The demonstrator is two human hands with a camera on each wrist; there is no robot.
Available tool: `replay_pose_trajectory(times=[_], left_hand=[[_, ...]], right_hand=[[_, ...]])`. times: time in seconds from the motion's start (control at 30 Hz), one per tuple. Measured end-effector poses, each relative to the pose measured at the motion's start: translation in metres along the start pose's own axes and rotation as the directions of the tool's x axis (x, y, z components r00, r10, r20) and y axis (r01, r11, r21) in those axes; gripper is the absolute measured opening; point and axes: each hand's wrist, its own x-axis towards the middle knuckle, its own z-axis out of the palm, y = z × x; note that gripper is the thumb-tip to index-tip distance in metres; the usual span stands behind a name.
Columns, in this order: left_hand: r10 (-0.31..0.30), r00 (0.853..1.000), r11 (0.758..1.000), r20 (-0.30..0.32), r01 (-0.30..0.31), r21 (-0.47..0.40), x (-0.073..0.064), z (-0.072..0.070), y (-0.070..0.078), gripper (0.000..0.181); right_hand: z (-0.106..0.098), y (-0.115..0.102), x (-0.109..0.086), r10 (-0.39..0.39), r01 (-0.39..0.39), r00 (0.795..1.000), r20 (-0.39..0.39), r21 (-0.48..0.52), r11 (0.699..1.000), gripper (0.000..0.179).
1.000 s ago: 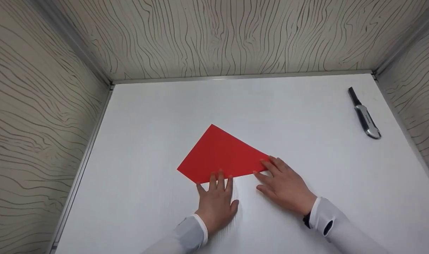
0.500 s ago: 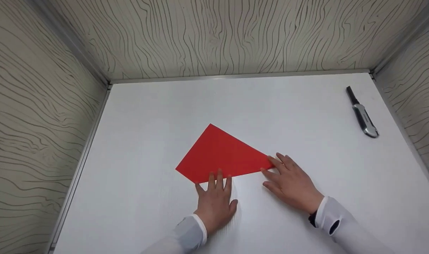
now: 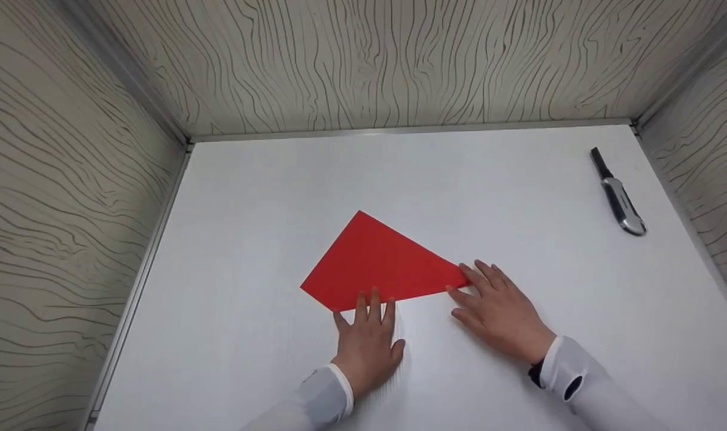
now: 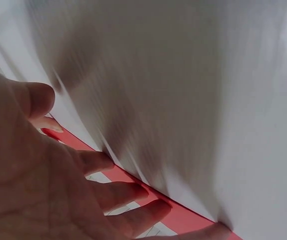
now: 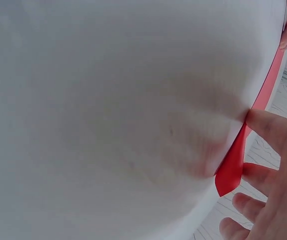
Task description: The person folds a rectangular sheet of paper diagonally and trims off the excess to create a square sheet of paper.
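Note:
A folded sheet of red paper point(image 3: 375, 257) lies on the white table, one corner pointing to the far side and a narrow tip to the right. Along its near edge, toward the left, the left hand point(image 3: 368, 350) rests with spread, straight fingertips on the paper. At the narrow right tip, the right hand point(image 3: 501, 311) touches the paper with its foremost fingers. In the right wrist view, the red tip point(image 5: 231, 167) stands slightly raised beside the fingers. The left wrist view shows the paper's edge point(image 4: 183, 215) under the left fingertips.
A black and grey utility knife point(image 3: 623, 206) lies at the table's far right. The white table point(image 3: 267, 191) is bordered by metal rails and wood-grain-patterned panels point(image 3: 363, 66) at the back and both sides.
The right hand has slid a little to the right along the near edge toward the paper's narrow tip. The left hand and the paper have stayed in place.

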Motion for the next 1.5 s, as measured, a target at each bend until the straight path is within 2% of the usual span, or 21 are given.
replay_pose_trajectory(times=[0.3, 0.73, 1.03, 1.33, 1.5], left_hand=[[0.009, 1.0, 0.998, -0.03, -0.007, 0.064, -0.001, 0.003, 0.0, 0.084], [0.007, 1.0, 0.999, -0.018, -0.007, 0.041, -0.003, 0.002, -0.001, 0.087], [0.01, 1.0, 1.0, -0.02, -0.009, 0.027, -0.003, 0.002, -0.001, 0.086], [0.006, 1.0, 1.0, -0.007, -0.006, 0.01, 0.0, 0.005, -0.001, 0.086], [0.005, 1.0, 1.0, -0.001, -0.005, 0.008, 0.0, 0.006, -0.001, 0.088]], right_hand=[[0.0, 0.009, -0.008, 0.014, -0.014, 1.0, 0.001, -0.004, 1.0, 0.05], [0.0, 0.024, -0.019, 0.091, -0.092, 0.995, 0.031, 0.018, 0.996, 0.054], [-0.003, 0.034, -0.028, 0.129, -0.13, 0.991, 0.019, 0.041, 0.991, 0.052], [-0.009, 0.035, -0.032, 0.193, -0.194, 0.981, 0.011, 0.07, 0.979, 0.051], [-0.01, 0.035, -0.03, 0.259, -0.258, 0.966, -0.014, 0.049, 0.965, 0.053]])
